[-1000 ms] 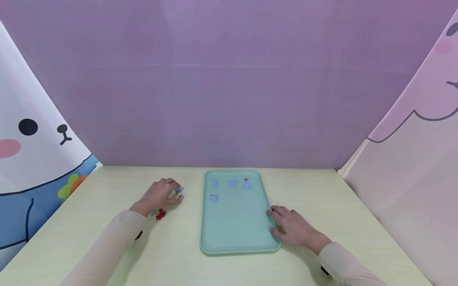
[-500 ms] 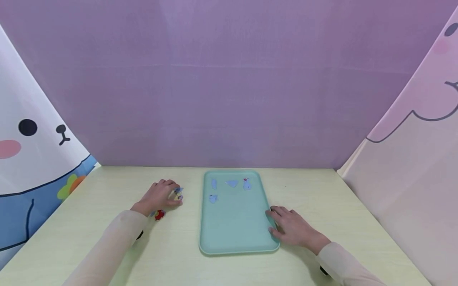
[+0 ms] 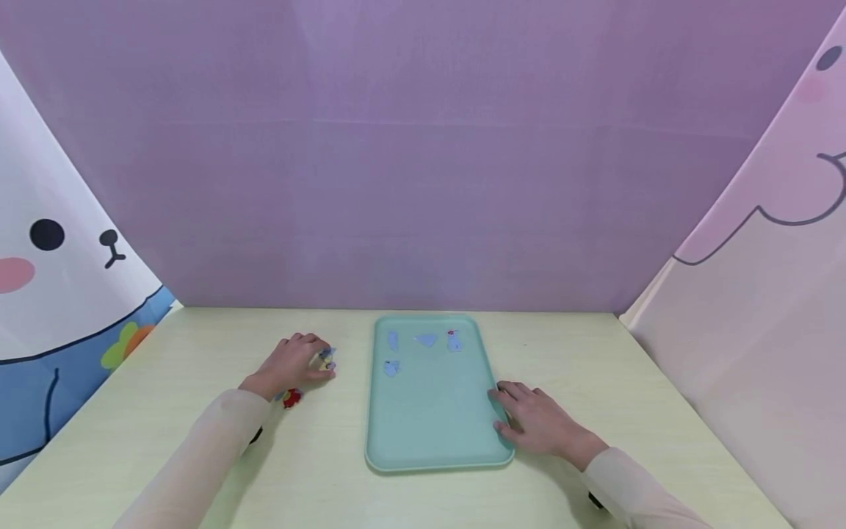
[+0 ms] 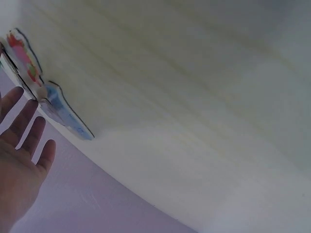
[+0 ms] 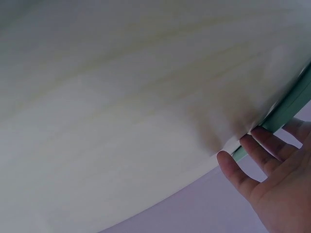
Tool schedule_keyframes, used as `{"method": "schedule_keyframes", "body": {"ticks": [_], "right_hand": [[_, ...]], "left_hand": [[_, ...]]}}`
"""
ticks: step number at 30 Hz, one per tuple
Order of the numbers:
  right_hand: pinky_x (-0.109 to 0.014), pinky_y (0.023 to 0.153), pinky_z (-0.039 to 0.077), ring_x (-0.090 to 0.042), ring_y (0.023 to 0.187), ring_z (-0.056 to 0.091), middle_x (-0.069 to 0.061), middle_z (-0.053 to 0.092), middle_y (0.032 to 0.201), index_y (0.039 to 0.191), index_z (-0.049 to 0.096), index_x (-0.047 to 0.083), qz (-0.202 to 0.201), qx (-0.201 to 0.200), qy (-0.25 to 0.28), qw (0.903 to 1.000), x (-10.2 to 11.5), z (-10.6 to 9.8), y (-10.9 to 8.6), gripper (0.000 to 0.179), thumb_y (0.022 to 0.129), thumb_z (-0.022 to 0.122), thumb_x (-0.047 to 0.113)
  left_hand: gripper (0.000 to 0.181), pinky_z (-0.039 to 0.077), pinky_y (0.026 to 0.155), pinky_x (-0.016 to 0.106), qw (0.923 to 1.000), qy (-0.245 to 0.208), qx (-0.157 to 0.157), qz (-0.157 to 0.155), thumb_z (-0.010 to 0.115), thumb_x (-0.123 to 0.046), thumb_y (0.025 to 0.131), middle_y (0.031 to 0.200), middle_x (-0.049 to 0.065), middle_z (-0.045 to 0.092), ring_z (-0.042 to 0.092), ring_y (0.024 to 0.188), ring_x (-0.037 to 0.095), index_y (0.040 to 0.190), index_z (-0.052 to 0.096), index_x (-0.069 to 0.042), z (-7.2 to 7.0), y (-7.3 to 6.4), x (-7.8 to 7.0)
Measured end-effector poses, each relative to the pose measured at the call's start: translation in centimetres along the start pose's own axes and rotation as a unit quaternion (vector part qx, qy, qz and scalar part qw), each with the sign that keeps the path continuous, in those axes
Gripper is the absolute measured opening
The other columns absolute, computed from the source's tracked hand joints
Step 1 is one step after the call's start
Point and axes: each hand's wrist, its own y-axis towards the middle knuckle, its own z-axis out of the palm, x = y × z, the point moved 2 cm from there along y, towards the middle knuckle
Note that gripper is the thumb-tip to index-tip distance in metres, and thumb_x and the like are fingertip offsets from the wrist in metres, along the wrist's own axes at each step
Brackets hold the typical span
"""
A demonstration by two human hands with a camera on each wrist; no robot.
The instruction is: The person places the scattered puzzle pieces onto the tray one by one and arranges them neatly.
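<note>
"What's near?"
"The right hand (image 3: 537,420), fingers spread, touching the green tray (image 3: 436,422). A red piece (image 3: 291,398) lies near the left hand (image 3: 291,364)."
"Farther?"
"Small pieces (image 3: 328,355) between its wide-apart thumb and fingers. Blue bits (image 3: 427,340) lie in the tray."

Free lane of table (image 3: 344,455) between left hand (image 3: 291,364) and tray (image 3: 429,430). Red piece (image 3: 291,398) obstructs just nearside of left hand. Right hand (image 3: 538,420) bars tray's right rim; tray's near half free, far half holds four blue pieces (image 3: 426,340). Purple wall (image 3: 410,184) closes table's far edge.
</note>
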Motion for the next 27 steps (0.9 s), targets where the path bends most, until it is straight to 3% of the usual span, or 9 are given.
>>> {"method": "schedule_keyframes", "body": {"ticks": [11,27], "right_hand": [[-0.053,0.084,0.044,-0.032,0.118,0.048,-0.016,0.049,0.129,0.128,0.050,0.006,0.006,0.010,0.009,0.9999,0.1,-0.1,0.1,0.050,0.089,0.053,0.036],[-0.052,0.083,0.045,-0.032,0.118,0.048,-0.016,0.050,0.129,0.128,0.050,0.007,0.005,0.009,0.008,0.9999,0.2,-0.2,0.0,0.049,0.088,0.053,0.035]], "left_hand": [[0.052,0.042,0.083,0.053,1.0000,-0.001,-0.004,-0.006,0.070,-0.045,0.074,0.108,0.012,0.059,0.052,0.100,0.032,0.112,0.062,-0.011,-0.2,-0.1,-0.1],[0.053,0.044,0.080,0.050,0.9985,0.011,-0.053,0.012,0.071,-0.048,0.072,0.103,0.009,0.059,0.054,0.093,0.028,0.109,0.064,-0.011,-0.6,0.0,-1.5]]}}
